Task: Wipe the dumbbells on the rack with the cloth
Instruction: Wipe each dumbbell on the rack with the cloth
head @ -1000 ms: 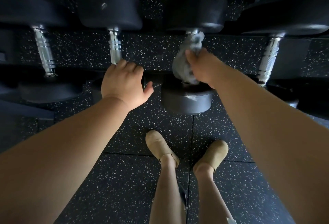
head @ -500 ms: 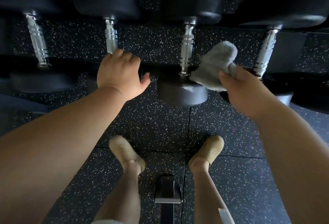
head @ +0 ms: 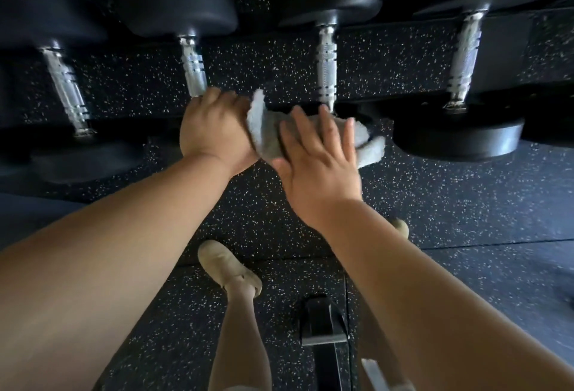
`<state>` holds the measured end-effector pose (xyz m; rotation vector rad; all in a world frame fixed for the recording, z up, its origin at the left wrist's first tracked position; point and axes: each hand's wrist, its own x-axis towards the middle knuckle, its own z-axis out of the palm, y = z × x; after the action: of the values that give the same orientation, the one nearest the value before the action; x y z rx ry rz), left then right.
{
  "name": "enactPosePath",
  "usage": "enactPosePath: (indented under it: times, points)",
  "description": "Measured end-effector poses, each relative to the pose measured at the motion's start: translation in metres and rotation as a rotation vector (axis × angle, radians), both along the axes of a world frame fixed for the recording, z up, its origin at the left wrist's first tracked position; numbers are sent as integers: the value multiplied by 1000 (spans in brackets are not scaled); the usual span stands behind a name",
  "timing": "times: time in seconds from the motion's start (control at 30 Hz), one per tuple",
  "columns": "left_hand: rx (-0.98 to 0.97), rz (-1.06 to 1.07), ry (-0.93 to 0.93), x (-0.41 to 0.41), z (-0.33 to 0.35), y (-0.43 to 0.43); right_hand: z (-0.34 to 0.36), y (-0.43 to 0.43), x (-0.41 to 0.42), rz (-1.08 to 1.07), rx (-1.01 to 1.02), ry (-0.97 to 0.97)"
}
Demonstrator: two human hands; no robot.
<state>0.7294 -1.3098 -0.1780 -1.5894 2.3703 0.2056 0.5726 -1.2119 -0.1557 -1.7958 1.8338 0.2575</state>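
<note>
Dumbbells (head: 326,64) sit in a row on the rack (head: 503,45), chrome handles pointing toward the person and black heads at each end. The cloth (head: 270,139), grey and fluffy, lies over the near head of the third dumbbell from the left, which it almost wholly hides. The right hand (head: 320,157) lies flat on it with fingers straight and spread, pressing rather than gripping. The left hand (head: 214,132) rests on the near end of the neighbouring dumbbell (head: 194,64), fingers curled over its edge; whether they actually clasp it I cannot tell.

To wipe this head well, the palm should keep broad, even pressure and sweep round the whole face and rim, since loose folds at the right edge of the cloth could slip off. Bracing with the left hand looks sensible, as it steadies the lean. The dumbbell on the far right (head: 462,48) probably comes next.
</note>
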Motion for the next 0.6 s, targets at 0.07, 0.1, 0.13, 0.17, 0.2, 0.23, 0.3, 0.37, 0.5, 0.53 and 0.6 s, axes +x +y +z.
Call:
enactPosePath:
  times: [0.07,0.1,0.13,0.17,0.2,0.23,0.3,0.37,0.5,0.53,0.6]
  points:
    - [-42,-25,-8,3,-7,1,-12,11,-26,-155,-98,-14]
    - [-52,-40,-20,4,-9,1,-18,17,-44,-271,-138,-19]
    - [-63,-45,-28,3,-9,1,-23,21,-64,-385,-146,-38]
    - [-70,-40,-35,3,-9,1,-24,23,-80,-480,-116,-89]
    - [-70,-35,-34,3,-9,1,-23,25,-88,-543,-76,-147]
    - [-75,-33,-25,3,-9,2,-21,25,-87,-551,-57,-192]
    - [-83,-29,-1,4,-9,2,-17,26,-66,-454,-88,-191]
    - [-88,-22,28,3,-10,2,-22,24,-42,-381,-128,-143]
    - [-95,-21,39,3,-11,3,-31,20,-31,-484,-139,-129]
    - [-94,-20,35,3,-11,2,-33,20,-33,-473,-135,-119]
    - [-89,-22,30,3,-12,2,-33,16,-36,-417,-155,-95]
